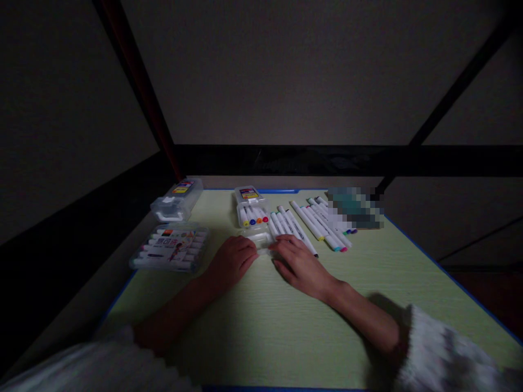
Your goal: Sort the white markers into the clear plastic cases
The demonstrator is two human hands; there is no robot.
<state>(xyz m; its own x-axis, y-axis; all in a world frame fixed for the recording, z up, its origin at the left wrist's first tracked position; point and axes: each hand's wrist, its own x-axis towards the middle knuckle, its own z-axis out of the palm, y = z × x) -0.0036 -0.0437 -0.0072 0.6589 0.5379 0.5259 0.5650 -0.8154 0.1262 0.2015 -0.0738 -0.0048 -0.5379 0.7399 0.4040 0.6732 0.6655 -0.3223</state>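
Filling my lower view, the pale green table [253,337] gives me its widest stretch between the wrists and the near blue edge. The left hand [235,258] has its fingers curled together, the right hand [300,267] loosely bent with fingers slightly parted; I cannot tell whether either grips the clear plastic piece [258,238] between their fingertips. A flat marker case [171,250] crowds the left edge, a clear box [180,200] the far-left corner. Just beyond the piece stands a marker box [250,202]; loose markers [307,221] limit room rightward.
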